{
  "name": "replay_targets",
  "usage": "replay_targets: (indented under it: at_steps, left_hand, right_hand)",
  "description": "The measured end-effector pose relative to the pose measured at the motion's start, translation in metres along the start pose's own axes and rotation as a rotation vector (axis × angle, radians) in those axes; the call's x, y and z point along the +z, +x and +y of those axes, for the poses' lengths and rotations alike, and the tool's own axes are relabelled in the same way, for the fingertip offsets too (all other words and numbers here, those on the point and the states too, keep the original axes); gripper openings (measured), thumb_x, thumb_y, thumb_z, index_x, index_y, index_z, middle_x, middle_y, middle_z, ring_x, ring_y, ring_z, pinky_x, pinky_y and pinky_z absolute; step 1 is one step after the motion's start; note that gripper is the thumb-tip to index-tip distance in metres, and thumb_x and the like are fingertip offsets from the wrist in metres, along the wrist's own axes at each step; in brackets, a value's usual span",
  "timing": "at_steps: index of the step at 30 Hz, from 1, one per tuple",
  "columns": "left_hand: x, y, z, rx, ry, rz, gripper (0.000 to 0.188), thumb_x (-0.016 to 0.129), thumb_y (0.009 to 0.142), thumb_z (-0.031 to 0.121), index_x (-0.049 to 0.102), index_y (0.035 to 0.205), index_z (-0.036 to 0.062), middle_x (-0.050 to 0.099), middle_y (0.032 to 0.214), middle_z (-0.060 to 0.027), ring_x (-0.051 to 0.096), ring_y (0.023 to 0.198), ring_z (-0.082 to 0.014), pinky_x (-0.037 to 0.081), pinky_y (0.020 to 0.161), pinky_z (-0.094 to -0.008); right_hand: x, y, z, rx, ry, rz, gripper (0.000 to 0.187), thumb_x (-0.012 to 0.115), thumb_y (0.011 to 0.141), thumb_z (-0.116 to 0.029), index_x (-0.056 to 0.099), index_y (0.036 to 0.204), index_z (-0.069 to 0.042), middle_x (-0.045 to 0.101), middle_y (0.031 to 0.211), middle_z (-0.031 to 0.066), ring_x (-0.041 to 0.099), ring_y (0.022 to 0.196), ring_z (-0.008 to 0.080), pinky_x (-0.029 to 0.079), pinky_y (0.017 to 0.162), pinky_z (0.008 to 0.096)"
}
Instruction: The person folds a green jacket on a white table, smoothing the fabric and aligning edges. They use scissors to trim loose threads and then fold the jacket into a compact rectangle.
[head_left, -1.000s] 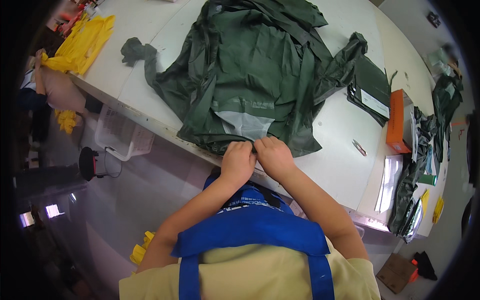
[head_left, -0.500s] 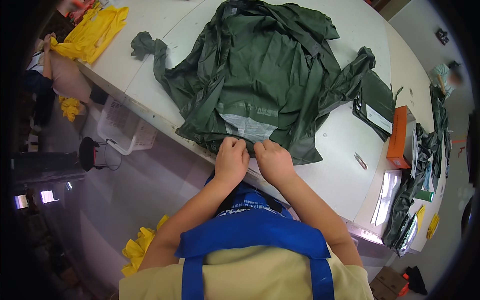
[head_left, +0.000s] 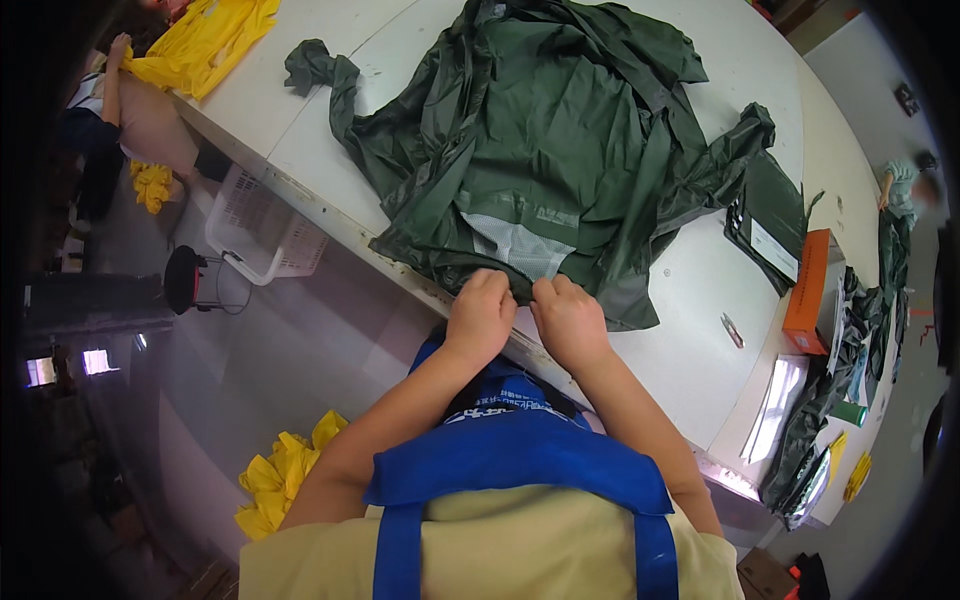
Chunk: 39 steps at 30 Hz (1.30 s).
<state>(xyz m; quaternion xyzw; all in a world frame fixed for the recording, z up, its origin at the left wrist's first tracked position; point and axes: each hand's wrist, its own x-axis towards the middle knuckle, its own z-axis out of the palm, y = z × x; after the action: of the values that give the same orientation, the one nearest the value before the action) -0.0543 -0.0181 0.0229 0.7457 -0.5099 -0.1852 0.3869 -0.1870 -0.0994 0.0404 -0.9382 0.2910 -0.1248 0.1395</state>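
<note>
A dark green rain jacket point(head_left: 560, 130) lies spread over the white table, its sleeves out to both sides. Pale mesh lining point(head_left: 520, 243) shows near its lower hem. At the table's near edge my left hand point(head_left: 482, 312) is closed on that hem, fingers curled over the fabric. Close beside it, my right hand point(head_left: 570, 318) pinches the same hem, with a short stretch of cloth between the two. The fingertips are partly hidden by my knuckles and the folds.
Right of the jacket are thread snips point(head_left: 733, 331), a flat dark package point(head_left: 770, 225) and an orange box point(head_left: 806, 290). A white plastic basket point(head_left: 265, 235) stands below the table's left edge. Yellow garments point(head_left: 205, 45) lie at far left, where a co-worker's arm point(head_left: 113, 85) reaches in.
The view has shifted, so the table and jacket appear a little further right. Both hands keep their grip on the hem, which is drawn up slightly between them.
</note>
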Motion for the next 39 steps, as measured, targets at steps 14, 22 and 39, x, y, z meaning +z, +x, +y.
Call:
replay_targets:
  at_steps: [14,22,39]
  left_hand:
    - [-0.054,0.011,-0.052,-0.163,-0.192,0.148,0.015,0.063,0.089,0.015,0.06,0.087,0.0004,0.055,0.094,-0.0071,0.056,0.077,-0.0149,0.048,0.065,-0.027]
    - [-0.065,0.015,-0.04,-0.858,-1.054,0.159,0.037,0.061,0.09,0.033,0.05,0.113,0.0059,0.057,0.105,-0.0078,0.056,0.095,-0.0225,0.051,0.078,-0.0397]
    - [-0.075,-0.025,-0.013,-0.646,-1.233,0.096,0.043,0.046,0.079,-0.013,0.049,0.119,0.0026,0.058,0.109,-0.0067,0.057,0.099,-0.0149,0.045,0.088,-0.0281]
  right_hand:
    - [-0.033,-0.024,0.032,0.17,0.172,0.001,0.018,0.069,0.075,-0.011,0.053,0.082,-0.006,0.054,0.078,0.0114,0.058,0.073,0.0321,0.048,0.064,0.0413]
    - [-0.025,-0.072,0.049,0.165,0.165,-0.089,0.02,0.071,0.073,-0.011,0.052,0.076,-0.006,0.052,0.075,0.0108,0.056,0.073,0.0317,0.046,0.062,0.042]
    - [-0.028,-0.213,0.332,0.946,-0.202,0.036,0.046,0.048,0.084,-0.001,0.05,0.13,-0.004,0.053,0.122,0.0221,0.053,0.111,0.0347,0.042,0.096,0.0403]
